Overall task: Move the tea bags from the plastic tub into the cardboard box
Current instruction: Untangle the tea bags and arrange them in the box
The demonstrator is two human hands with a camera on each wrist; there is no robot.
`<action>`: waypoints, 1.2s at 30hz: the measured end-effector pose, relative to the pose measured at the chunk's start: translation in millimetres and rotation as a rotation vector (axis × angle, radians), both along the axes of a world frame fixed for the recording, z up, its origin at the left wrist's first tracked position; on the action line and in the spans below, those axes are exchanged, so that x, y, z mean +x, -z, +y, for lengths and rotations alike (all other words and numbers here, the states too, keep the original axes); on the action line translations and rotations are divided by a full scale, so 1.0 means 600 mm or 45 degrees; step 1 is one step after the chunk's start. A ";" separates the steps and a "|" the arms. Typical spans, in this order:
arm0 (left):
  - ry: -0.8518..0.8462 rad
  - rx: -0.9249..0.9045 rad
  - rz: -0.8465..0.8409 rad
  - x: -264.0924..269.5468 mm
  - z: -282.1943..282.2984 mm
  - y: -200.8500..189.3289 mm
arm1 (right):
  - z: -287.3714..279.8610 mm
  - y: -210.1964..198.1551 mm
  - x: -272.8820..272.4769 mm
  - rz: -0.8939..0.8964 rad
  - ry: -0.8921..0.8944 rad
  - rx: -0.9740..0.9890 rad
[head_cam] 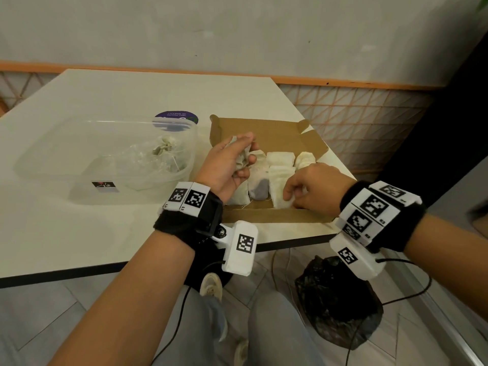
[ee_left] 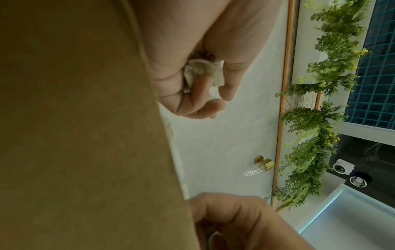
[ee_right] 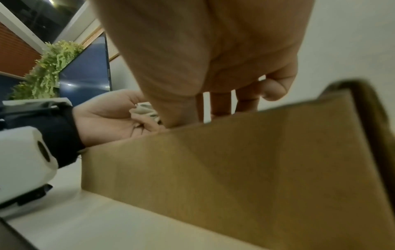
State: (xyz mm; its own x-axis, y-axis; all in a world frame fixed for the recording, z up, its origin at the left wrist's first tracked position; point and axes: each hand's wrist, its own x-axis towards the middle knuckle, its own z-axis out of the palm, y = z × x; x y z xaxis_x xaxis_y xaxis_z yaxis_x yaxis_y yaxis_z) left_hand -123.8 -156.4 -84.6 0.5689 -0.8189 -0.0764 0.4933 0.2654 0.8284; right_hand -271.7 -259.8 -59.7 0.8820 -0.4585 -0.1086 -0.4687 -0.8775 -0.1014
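Note:
A clear plastic tub (head_cam: 79, 165) stands on the table's left, with a few crumpled tea bags (head_cam: 163, 149) in it. To its right lies the open cardboard box (head_cam: 266, 128), its wall also close up (ee_left: 85, 135) (ee_right: 235, 160), holding several white tea bags (head_cam: 280, 158) in rows. My left hand (head_cam: 245, 154) (ee_left: 205, 84) (ee_right: 111, 118) hovers over the box's left side, gripping a crumpled tea bag (head_cam: 241, 161) (ee_left: 198, 71) (ee_right: 143, 110). My right hand (head_cam: 293, 198) (ee_right: 224, 101) (ee_left: 235, 219) reaches into the box's front right and pinches the near end of a tea bag (head_cam: 277, 180); its fingertips are hidden behind the wall.
A round purple lid (head_cam: 176, 118) lies behind the tub. The table's near edge (head_cam: 105, 268) runs just below my wrists. On the floor to the right sit a black bag (head_cam: 335, 299) and cables. Bare tabletop (head_cam: 79, 233) lies in front of the tub.

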 end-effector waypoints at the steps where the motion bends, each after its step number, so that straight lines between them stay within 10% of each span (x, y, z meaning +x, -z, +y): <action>1: -0.001 -0.003 0.008 0.001 0.001 0.000 | 0.000 0.004 0.004 -0.016 0.018 -0.003; 13: 0.099 -0.104 0.310 0.002 0.007 -0.008 | 0.011 -0.057 0.039 -0.573 0.110 0.475; 23: 0.221 -0.288 0.502 -0.001 0.032 -0.021 | 0.040 -0.038 0.123 -0.497 0.246 0.607; 36: -0.137 0.120 -0.154 0.017 0.036 -0.048 | 0.007 -0.083 0.068 -1.058 0.243 1.555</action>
